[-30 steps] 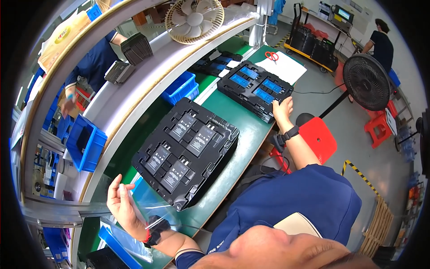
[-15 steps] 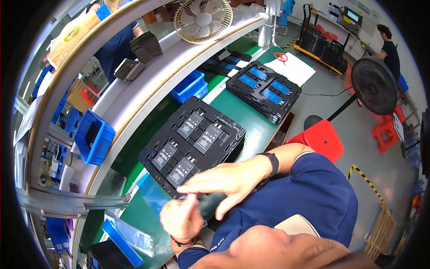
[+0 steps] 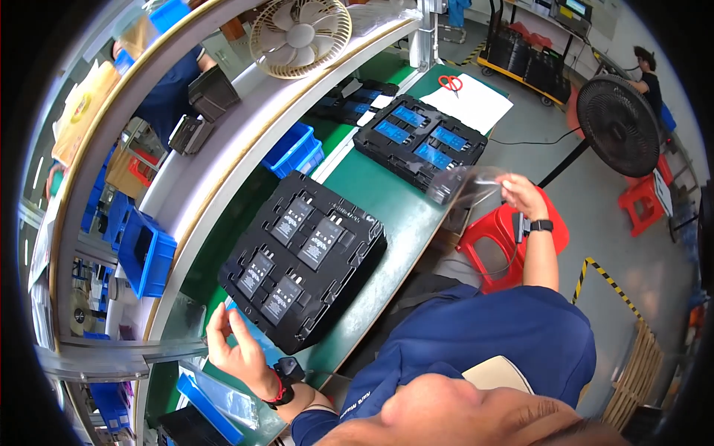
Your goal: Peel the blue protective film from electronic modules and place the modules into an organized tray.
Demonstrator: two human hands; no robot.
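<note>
A stack of black plastic trays (image 3: 338, 256) stands on the green bench in front of me, with flat black battery packs (image 3: 321, 243) lying in the recesses of the top one. By its near left corner my left hand (image 3: 239, 353) is raised with the fingers apart and nothing in them. Out to the right, beyond the bench edge, my right hand (image 3: 523, 195) pinches a piece of clear plastic film (image 3: 478, 186). The film hangs crumpled toward the second tray stack (image 3: 424, 141), which carries blue-faced flat packs.
Red scissors (image 3: 450, 83) lie on white paper beyond the far trays. A blue bin (image 3: 294, 152) sits under the shelf, which bears a small fan (image 3: 300, 35). Right of the bench are a red stool (image 3: 550, 223) and a black standing fan (image 3: 619, 130). Other people work farther off.
My hands were close together at the near tray's front corner. The right has swung far out to the right, where clear film shows in it; the left has moved left and spread its fingers.
</note>
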